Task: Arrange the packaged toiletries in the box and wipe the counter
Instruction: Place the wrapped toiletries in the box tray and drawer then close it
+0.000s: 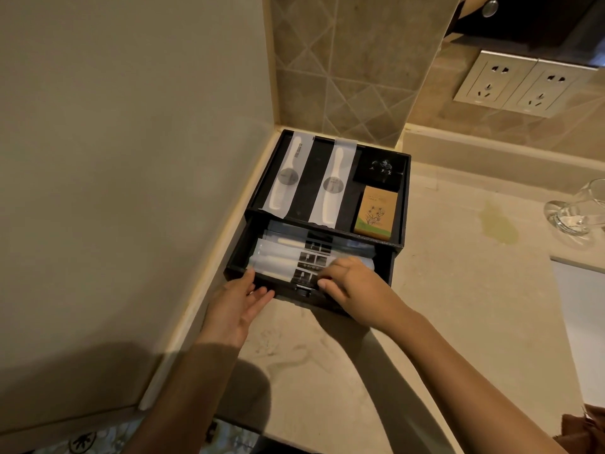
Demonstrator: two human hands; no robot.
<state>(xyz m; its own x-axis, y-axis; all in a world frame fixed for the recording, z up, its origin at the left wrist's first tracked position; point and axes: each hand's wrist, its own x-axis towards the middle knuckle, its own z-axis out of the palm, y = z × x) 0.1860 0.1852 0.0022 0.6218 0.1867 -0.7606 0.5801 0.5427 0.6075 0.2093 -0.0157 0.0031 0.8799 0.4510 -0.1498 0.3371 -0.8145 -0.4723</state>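
- Black box (404, 204) tucked into the wall corner of the worktop (442, 290), just ahead of both hands; drawer (235, 257) pulled out toward the hands, presumably to load it.
- Left hand (237, 304) flat against the drawer's front-left corner, fingers extended and slightly apart, gripping nothing; reads as bracing the drawer so it stays put.
- Right hand (348, 281) palm-down over the drawer's right half, fingers curled onto the packaged toothbrushes (288, 257); pressing or squaring the stack, not clearly pinching any one pack.
- Toothbrush packs lie side by side, long axis across the drawer, directly under and left of the right hand's fingers.
- Beyond the hands, top tray: two packaged combs (334, 183) lengthwise, small dark packet (381, 168) behind a brown soap carton (376, 209) on the right side. Looks sorted already.
- Right of the right hand, well apart: yellowish spill (497, 224) on the worktop, glass (579, 211) past it. Wipe not yet done.
- Likely next: close drawer, then wipe.
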